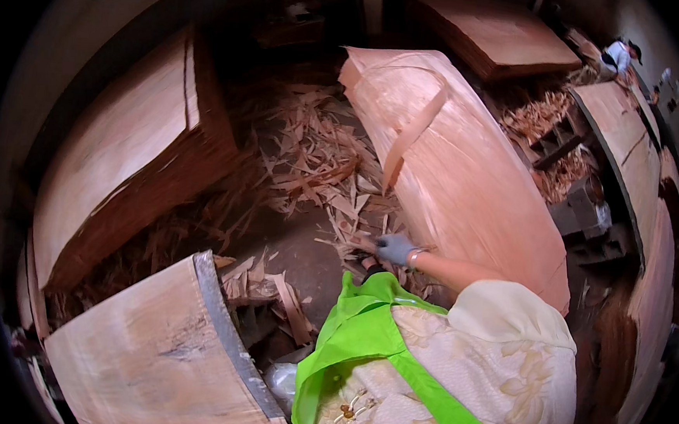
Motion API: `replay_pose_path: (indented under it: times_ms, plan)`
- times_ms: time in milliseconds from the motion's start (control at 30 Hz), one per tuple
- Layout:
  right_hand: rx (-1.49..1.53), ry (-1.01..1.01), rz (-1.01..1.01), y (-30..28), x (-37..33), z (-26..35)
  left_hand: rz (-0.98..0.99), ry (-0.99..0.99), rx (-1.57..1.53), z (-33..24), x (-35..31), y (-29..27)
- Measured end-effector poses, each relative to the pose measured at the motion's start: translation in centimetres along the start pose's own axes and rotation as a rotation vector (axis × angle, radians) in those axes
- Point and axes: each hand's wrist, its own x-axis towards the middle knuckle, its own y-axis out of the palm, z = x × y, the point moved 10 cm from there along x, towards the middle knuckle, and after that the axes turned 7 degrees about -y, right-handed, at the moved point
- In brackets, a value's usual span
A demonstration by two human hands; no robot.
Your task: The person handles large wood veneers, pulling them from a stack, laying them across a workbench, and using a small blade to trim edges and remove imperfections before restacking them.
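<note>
My right hand (394, 249), in a grey glove, reaches past the left edge of a stack of thin reddish wood veneer sheets (478, 174). Its fingers point left, low over the scrap-strewn floor, close to a pale blurred veneer scrap (361, 243). Whether they grip that scrap is too smeared to tell. A loose curled veneer strip (416, 135) lies across the top of the stack. My left hand does not show; the bright green apron (364, 314) and my leaning body fill the bottom of the view.
Veneer scraps (320, 152) litter the floor ahead. A tall veneer stack (125, 152) stands at left, a dark-edged sheet pile (168, 349) at near left, another stack (498, 31) at the back. Dark blocks (584, 211) and panels line the right; a person (619, 56) bends at far right.
</note>
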Motion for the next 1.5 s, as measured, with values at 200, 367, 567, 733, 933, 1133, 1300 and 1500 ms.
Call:
replay_pose_path:
  times_ms: [200,367,567,733,933,1133,1300,1500]
  plan:
    - [0.474,0.612,-0.272,-4.9,-6.9,-17.1,-0.106,0.464,0.615,-10.9,-2.6,8.5]
    - [0.752,0.667,-0.543,-11.6,-4.3,-25.9,0.278,0.281,0.014,-21.0,-12.6,20.2]
    - [0.609,0.555,-0.949,-25.1,11.1,-35.0,0.679,0.126,-0.203,-33.5,-24.7,30.6]
    - [0.56,0.74,-1.13,-29.3,18.4,-36.7,0.8,0.314,-0.153,-41.0,-30.8,34.4]
    - [0.726,0.707,-0.973,-28.8,24.8,-38.6,0.911,0.14,-0.182,-44.4,-36.9,37.2]
    - [0.681,0.381,-0.51,-24.2,30.6,-31.2,1.073,0.227,-0.202,-49.1,-42.8,48.0]
    - [-0.108,-0.377,0.398,-14.8,28.6,-13.7,1.252,0.361,-0.116,-53.9,-49.8,57.6]
    - [0.366,0.338,-0.81,-33.4,30.9,-29.5,1.52,0.332,-0.034,-60.2,-60.4,72.9]
